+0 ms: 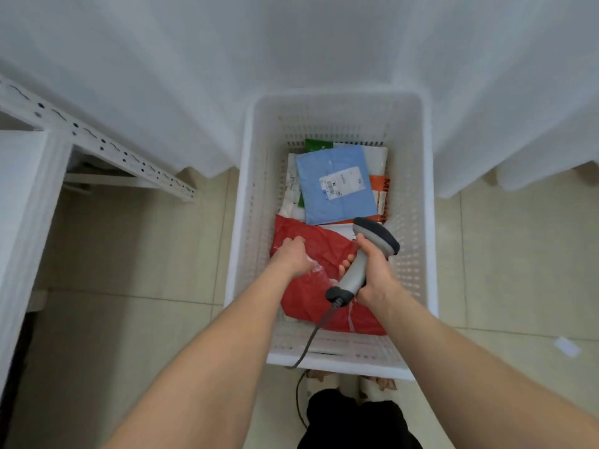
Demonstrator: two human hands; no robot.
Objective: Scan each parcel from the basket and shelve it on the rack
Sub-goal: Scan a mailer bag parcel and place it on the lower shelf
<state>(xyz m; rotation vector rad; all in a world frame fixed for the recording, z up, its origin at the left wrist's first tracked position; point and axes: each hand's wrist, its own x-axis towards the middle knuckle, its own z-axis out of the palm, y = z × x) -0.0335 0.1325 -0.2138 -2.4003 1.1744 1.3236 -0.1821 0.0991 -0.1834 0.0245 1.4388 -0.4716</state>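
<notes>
Nearest the camera, two bare forearms reach forward and down over the near rim of a white perforated plastic basket [259, 205] that stands on the beige tiled floor [129, 254]. A dark cable [309, 343] runs from the floor up over that rim to a grey handheld barcode scanner [377, 236] with a dark head. The right hand [372, 270] is wrapped round the scanner's handle, fingers and thumb closed on it, and the head points toward the far end of the basket. Under both hands, a crumpled red plastic mailer bag [308, 296] lies in the near half of the basket. The left hand [293, 256] rests on its far left part, fingers curled down into the plastic and gripping it. Beyond it a flat blue parcel [324, 202] with a white printed label [343, 183] lies on top of other parcels: an orange-and-white one [379, 184] at the right, a green one [319, 144] at the far end, and white ones beneath. To the left, well apart from the basket, stands a white metal rack [97, 142] with perforated beams. A white curtain [291, 43] hangs behind everything.
</notes>
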